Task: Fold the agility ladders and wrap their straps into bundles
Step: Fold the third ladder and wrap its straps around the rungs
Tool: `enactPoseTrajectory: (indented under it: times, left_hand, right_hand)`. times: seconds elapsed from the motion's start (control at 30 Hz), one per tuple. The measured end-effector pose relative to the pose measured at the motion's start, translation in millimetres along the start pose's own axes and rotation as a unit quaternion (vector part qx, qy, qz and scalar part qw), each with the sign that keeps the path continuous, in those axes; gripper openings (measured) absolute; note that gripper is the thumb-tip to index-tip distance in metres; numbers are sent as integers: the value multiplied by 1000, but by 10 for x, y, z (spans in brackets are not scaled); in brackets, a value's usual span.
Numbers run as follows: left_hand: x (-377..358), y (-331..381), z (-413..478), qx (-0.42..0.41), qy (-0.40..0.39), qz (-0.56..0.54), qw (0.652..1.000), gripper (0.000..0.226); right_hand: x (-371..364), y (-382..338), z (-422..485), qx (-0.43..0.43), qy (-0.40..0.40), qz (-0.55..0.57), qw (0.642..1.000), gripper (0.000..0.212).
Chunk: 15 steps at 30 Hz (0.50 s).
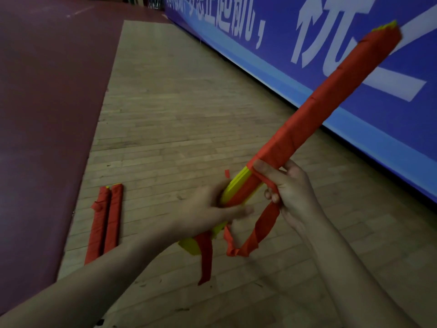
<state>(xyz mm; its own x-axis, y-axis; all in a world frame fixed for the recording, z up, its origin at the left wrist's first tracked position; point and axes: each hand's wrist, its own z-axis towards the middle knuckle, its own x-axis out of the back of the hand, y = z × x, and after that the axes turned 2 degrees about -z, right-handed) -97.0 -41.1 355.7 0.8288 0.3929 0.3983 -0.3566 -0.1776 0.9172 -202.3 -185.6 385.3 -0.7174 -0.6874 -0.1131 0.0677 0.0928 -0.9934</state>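
A folded agility ladder [319, 107], a stack of yellow rungs mostly wound in red strap, is held up slanting from lower left to upper right. My left hand [208, 211] grips its lower, still-yellow end. My right hand [290, 188] pinches the red strap [255, 235] against the bundle where the winding ends. Below that, the strap hangs in a loose loop. Another red strap tail [205, 259] dangles under my left hand.
Two wrapped red ladder bundles [104, 221] lie side by side on the wooden floor [179, 114] at the lower left, beside a dark red mat [45, 114]. A blue banner with white characters [331, 43] runs along the right.
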Motion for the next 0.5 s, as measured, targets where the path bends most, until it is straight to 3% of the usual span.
enactPoseTrajectory:
  times: [0.07, 0.2, 0.37, 0.5]
  left_hand:
    - [-44, -48, -8, -34, 61, 159, 985, 61]
    - [-73, -99, -15, -61, 130, 272, 951, 72]
    - [-79, -132, -71, -141, 109, 310, 934, 97]
    - [-1, -168, -52, -135, 109, 292, 941, 94]
  right_hand:
    - [-10, 29, 11, -6, 17, -7, 1000, 52]
    - [-30, 90, 18, -27, 27, -23, 999, 43]
    - [-14, 119, 37, -50, 15, -54, 997, 38]
    - [-17, 89, 16, -38, -33, -47, 998, 25]
